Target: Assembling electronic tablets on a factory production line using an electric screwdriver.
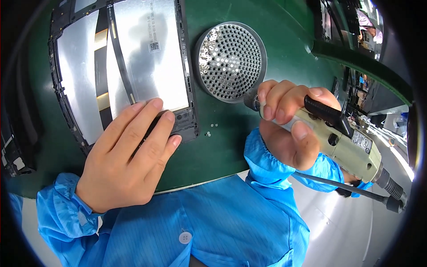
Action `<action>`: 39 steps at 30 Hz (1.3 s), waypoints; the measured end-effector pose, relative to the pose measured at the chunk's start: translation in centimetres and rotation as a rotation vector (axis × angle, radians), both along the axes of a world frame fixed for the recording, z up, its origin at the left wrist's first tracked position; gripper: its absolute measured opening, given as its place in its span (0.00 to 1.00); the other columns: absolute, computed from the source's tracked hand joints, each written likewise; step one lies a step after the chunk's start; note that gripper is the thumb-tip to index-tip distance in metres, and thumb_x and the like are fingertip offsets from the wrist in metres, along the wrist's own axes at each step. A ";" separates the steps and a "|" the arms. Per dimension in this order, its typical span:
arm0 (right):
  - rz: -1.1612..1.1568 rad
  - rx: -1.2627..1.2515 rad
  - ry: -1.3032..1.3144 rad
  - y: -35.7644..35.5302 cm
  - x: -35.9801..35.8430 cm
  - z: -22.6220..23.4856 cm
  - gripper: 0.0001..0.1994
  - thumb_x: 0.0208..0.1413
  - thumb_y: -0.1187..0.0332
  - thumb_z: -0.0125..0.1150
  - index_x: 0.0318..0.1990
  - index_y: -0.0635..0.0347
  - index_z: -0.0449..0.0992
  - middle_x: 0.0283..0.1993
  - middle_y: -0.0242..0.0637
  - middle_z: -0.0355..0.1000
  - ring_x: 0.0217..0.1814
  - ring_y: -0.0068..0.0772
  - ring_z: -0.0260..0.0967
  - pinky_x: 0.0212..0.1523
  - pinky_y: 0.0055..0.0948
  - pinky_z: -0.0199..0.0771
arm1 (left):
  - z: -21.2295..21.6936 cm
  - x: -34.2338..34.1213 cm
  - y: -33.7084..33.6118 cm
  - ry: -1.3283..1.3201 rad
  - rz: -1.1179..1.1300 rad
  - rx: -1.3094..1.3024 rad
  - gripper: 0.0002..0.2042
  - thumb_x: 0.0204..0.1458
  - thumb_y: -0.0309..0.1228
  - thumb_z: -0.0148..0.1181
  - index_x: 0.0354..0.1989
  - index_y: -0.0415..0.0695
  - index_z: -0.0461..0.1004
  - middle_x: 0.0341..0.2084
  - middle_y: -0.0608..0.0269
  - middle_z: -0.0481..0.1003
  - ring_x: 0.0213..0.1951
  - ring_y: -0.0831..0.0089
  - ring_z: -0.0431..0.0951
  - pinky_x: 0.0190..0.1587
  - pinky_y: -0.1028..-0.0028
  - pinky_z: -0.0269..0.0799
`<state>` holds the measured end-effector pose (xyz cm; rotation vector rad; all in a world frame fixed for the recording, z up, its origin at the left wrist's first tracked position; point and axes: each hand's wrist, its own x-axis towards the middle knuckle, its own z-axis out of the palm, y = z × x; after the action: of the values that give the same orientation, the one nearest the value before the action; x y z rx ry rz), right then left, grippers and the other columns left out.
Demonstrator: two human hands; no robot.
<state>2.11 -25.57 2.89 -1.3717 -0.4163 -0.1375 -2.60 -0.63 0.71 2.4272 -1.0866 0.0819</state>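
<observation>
An opened tablet (pixel 151 58) lies on the green tabletop, with silver battery panels and dark ribbon strips inside its black frame. Across its lower edge rests my left hand (pixel 133 151), fingers stretched out and slightly apart, holding nothing. My right hand (pixel 296 115) is wrapped round a pale green electric screwdriver (pixel 347 149) with a black lever. The screwdriver's tip end points left, beside a round metal screw tray (pixel 231 62) full of small holes. Silver screws sit in many holes, mostly on the tray's left side. The bit itself cannot be made out.
Several loose tiny screws (pixel 211 130) lie on the table between the tablet and my right sleeve. A cord leaves the screwdriver's rear end. A dark part (pixel 15 155) is at the far left. A green bar (pixel 360 66) curves along the right, with another person beyond it.
</observation>
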 end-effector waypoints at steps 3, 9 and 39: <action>-0.036 0.018 0.011 -0.1 -0.2 0.0 0.23 0.46 0.72 0.58 0.51 0.65 0.63 0.24 0.42 0.65 0.25 0.36 0.63 0.33 0.44 0.68 | 0.1 0.0 -0.3 -0.019 -0.003 0.007 0.13 0.44 0.23 0.64 0.41 0.43 0.79 0.46 0.47 0.75 0.53 0.50 0.73 0.56 0.58 0.70; -0.007 -0.019 -0.017 -0.1 -0.1 -0.1 0.23 0.45 0.73 0.57 0.51 0.64 0.64 0.24 0.43 0.65 0.25 0.36 0.63 0.33 0.44 0.68 | -0.4 0.0 -0.3 -0.028 0.012 0.007 0.17 0.40 0.23 0.67 0.42 0.49 0.80 0.46 0.50 0.74 0.53 0.51 0.73 0.56 0.59 0.71; -0.057 -0.019 -0.032 -0.1 -0.3 0.2 0.26 0.49 0.71 0.56 0.57 0.63 0.60 0.26 0.43 0.66 0.26 0.37 0.64 0.34 0.44 0.67 | -0.5 0.2 -0.7 -0.029 0.018 -0.012 0.17 0.40 0.23 0.68 0.41 0.49 0.79 0.44 0.51 0.75 0.53 0.52 0.73 0.55 0.59 0.71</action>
<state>1.79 -25.69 3.07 -1.4024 -0.4065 -0.2026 -2.40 -1.37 0.20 2.4326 -1.0745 0.1293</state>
